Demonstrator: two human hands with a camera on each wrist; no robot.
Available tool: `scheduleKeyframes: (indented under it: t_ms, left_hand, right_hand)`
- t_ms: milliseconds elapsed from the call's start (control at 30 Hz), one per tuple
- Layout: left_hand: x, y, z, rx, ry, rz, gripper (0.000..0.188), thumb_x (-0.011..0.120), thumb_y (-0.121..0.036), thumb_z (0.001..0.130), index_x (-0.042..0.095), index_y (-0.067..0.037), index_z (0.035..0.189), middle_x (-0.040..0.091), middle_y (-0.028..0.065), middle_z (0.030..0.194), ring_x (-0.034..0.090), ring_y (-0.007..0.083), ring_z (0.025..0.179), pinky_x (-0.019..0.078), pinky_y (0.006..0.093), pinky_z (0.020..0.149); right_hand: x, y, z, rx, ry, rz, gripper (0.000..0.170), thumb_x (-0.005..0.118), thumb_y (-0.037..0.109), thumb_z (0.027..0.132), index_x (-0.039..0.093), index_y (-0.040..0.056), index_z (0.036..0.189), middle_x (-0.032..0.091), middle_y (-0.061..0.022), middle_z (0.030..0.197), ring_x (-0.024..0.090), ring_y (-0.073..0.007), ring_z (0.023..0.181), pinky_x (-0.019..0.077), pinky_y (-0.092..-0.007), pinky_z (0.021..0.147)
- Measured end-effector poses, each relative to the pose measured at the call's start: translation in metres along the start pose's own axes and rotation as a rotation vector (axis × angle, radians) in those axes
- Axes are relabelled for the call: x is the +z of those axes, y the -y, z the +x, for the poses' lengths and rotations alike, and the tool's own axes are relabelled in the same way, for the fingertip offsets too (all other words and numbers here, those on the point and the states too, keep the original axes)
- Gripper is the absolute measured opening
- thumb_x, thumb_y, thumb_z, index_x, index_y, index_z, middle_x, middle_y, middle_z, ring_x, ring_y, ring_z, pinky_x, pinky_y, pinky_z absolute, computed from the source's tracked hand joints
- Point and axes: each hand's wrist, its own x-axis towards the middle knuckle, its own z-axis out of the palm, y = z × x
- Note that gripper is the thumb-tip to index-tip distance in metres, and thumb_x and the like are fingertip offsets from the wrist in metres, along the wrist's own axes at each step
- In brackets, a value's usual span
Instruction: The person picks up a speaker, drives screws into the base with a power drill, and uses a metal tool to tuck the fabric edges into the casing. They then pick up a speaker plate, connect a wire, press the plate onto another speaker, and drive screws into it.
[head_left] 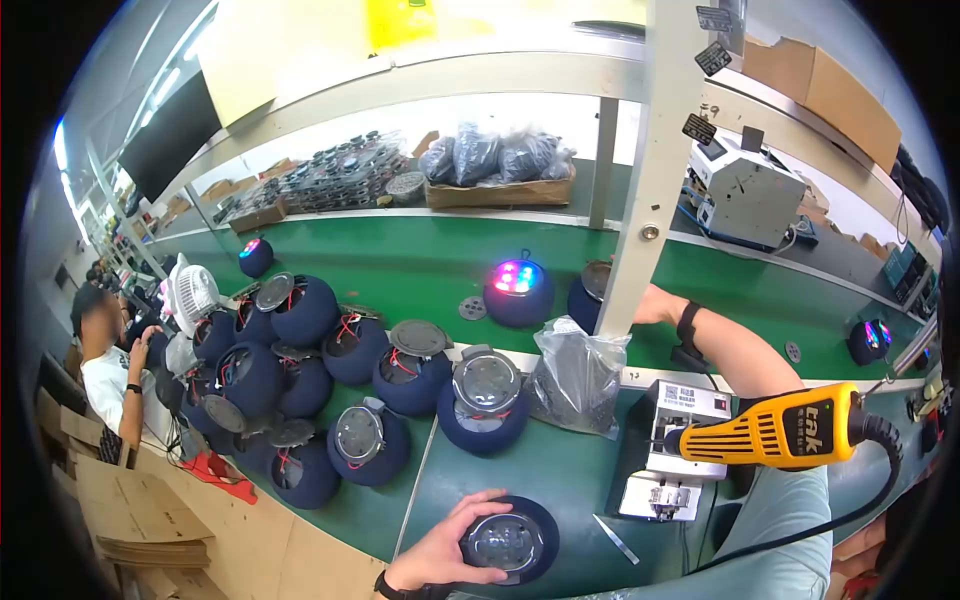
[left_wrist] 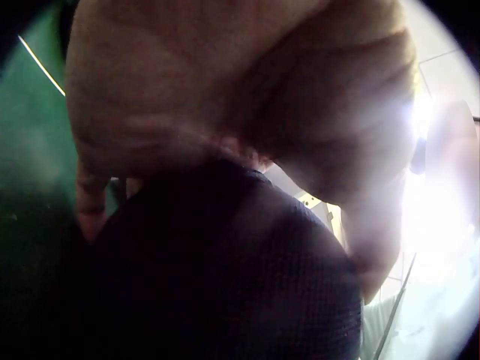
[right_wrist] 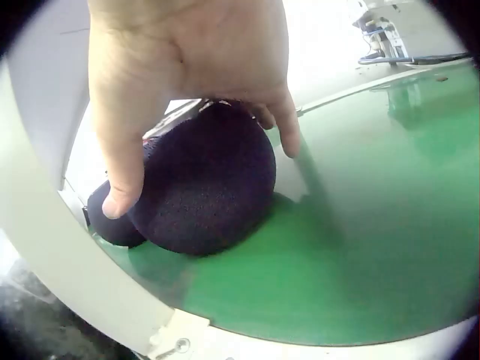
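On the green bench in the head view, my left hand (head_left: 450, 548) grips a dark blue, fabric-covered round speaker (head_left: 538, 530) whose grey disc faces up, thumb and fingers spread round that disc. The left wrist view shows my palm (left_wrist: 225, 90) close over the speaker's dark fabric (left_wrist: 240, 277). My right hand (head_left: 655, 305) reaches behind the white post to the green belt. In the right wrist view that hand (right_wrist: 195, 67) spans another dark speaker (right_wrist: 210, 180), thumb on one side and fingers on the other. Behind it, at left, is a second dark speaker (right_wrist: 112, 217).
A lit speaker (head_left: 518, 295) stands on the belt (head_left: 400, 250). Several speakers with loose lids crowd the left bench, beside a bag of dark parts (head_left: 580, 380). A yellow tool (head_left: 770, 432) lies over a small machine (head_left: 670, 450). The white post (head_left: 655, 170) rises before my right hand.
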Motion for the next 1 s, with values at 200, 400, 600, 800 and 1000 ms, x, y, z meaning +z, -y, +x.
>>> scheduleKeyframes:
  t_ms: [200, 400, 600, 800, 1000]
  left_hand:
    - [0.001, -0.007, -0.002, -0.01, -0.011, 0.042, 0.1, 0.105, -0.02, 0.072, 0.056, -0.011, 0.159, 0.042, 0.0185, 0.172, 0.04, 0.0348, 0.161, 0.033, 0.05, 0.132]
    - [0.003, 0.012, 0.0, 0.01, -0.064, 0.044, 0.109, 0.107, -0.032, 0.06, 0.056, -0.008, 0.152, 0.044, 0.0238, 0.168, 0.045, 0.0368, 0.156, 0.039, 0.0485, 0.129]
    - [-0.001, 0.024, 0.003, 0.111, -0.048, 0.034, 0.107, 0.105, -0.026, 0.058, 0.056, -0.004, 0.15, 0.049, 0.0253, 0.161, 0.047, 0.0371, 0.155, 0.0412, 0.0499, 0.127]
    - [-0.002, 0.033, -0.002, 0.145, -0.036, 0.052, 0.105, 0.103, -0.03, 0.061, 0.056, -0.003, 0.151, 0.049, 0.0248, 0.162, 0.049, 0.0375, 0.153, 0.0382, 0.0487, 0.129]
    - [0.007, 0.026, -0.006, 0.135, -0.057, -0.027, 0.104, 0.105, -0.032, 0.064, 0.058, -0.002, 0.152, 0.05, 0.0229, 0.162, 0.049, 0.0361, 0.154, 0.0386, 0.0469, 0.129]
  right_hand:
    - [-0.009, 0.006, -0.014, -0.036, -0.137, 0.051, 0.143, 0.108, 0.03, 0.063, 0.02, -0.0023, 0.171, 0.056, -0.0254, 0.156, 0.055, -0.036, 0.149, 0.0417, -0.0433, 0.128]
    - [-0.098, 0.108, -0.142, 0.244, -0.633, -0.106, 0.143, 0.106, 0.041, 0.066, 0.019, -0.0101, 0.167, 0.058, -0.0382, 0.153, 0.06, -0.0455, 0.144, 0.0486, -0.0412, 0.122]
    - [-0.129, 0.113, -0.376, 0.879, -0.846, -0.384, 0.149, 0.109, 0.048, 0.057, 0.024, -0.0188, 0.16, 0.063, -0.0386, 0.145, 0.065, -0.0444, 0.14, 0.0522, -0.0418, 0.119]
    - [-0.03, 0.078, -0.488, 1.173, -0.835, -0.298, 0.158, 0.112, 0.052, 0.054, 0.02, -0.0183, 0.162, 0.057, -0.04, 0.153, 0.058, -0.0451, 0.147, 0.0462, -0.0433, 0.126]
    - [-0.047, 0.268, -0.45, 0.97, -1.043, -0.368, 0.107, 0.095, 0.041, 0.091, 0.031, -0.009, 0.162, 0.062, -0.0316, 0.147, 0.064, -0.0356, 0.139, 0.0535, -0.0433, 0.115]
